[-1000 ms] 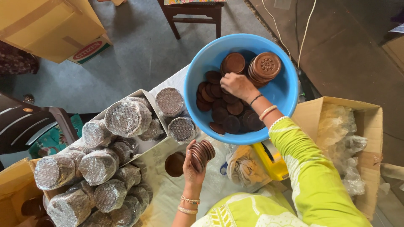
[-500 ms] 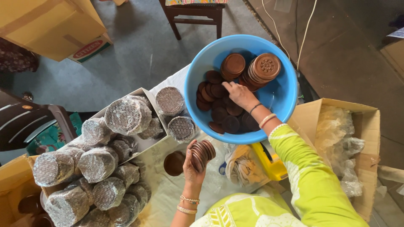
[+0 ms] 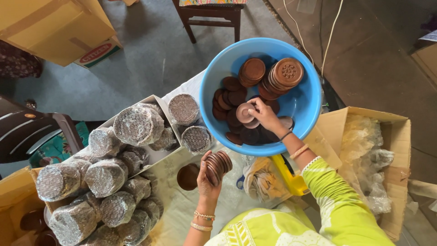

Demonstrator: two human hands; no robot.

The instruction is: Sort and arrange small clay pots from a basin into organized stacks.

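Brown clay discs (image 3: 236, 98) lie loose and stacked in the blue basin (image 3: 304, 102); the right hand (image 3: 264, 114), flat among them a second ago, has now lifted one disc (image 3: 245, 112) pinched in its fingertips, so picking goes on. Left hand (image 3: 207, 175) stays curled around a short stack of discs (image 3: 218, 165) just below the basin rim. Bubble-wrapped round bundles (image 3: 136, 125) fill the white tray (image 3: 154, 101) at left; yellow cardboard box (image 3: 54, 27) with a red oval label top left; brown carton (image 3: 400, 136) of clear plastic at right.

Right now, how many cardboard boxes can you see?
3: a closed cardboard box top left, an open one right of the blue basin, and one bottom left, cropped.
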